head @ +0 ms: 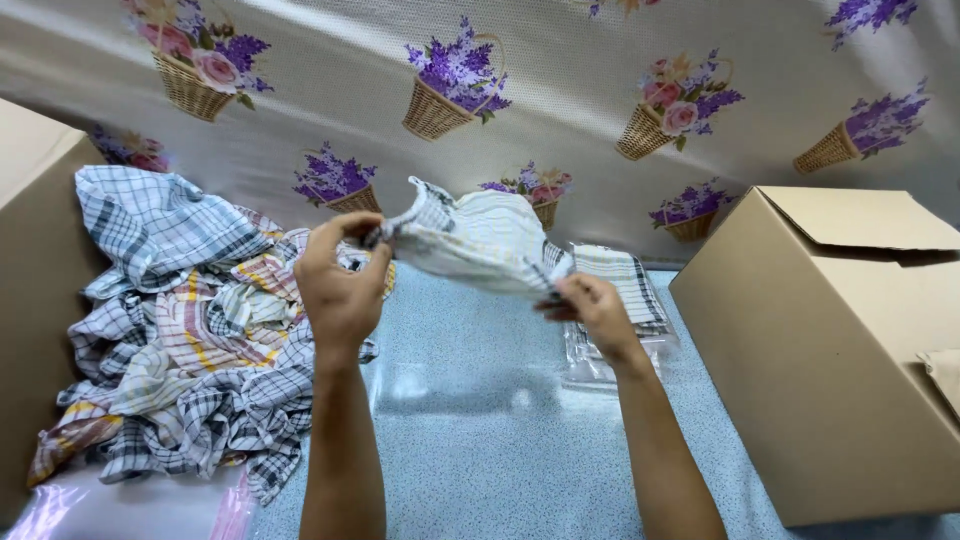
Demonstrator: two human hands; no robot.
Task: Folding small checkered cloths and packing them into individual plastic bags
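We hold a white checked cloth (pixel 480 240) in the air above the desk (pixel 480 420), between our two hands. The left hand (pixel 340 285) grips one bunched corner, with the fingers (pixel 335 232) pressed together around the fabric. The right hand (pixel 597 308) pinches the opposite edge between thumb and fingers. The cloth hangs crumpled and slack between them, not stretched flat.

To handle it well, in our judgement, both hands should find true corners and pull gently apart, so the wrinkles open and the edges come straight. The grip on the left looks like a handful more than a corner, so it may need to slide along the edge.

To the left lies a heap of loose checked cloths (pixel 180 340) in blue, grey and yellow, touching the side of a cardboard box (pixel 30 280). Just behind the right hand we see a folded cloth (pixel 620 280) lying on a clear plastic bag (pixel 590 365). On the right stands a big open cardboard box (pixel 820 350) with a flap raised. A sheet with flower baskets (pixel 600 120) covers the back.

The middle of the desk is free under the hands. The heap is close to the left arm and the big box is near the right, so wide spreading has limits on both sides.
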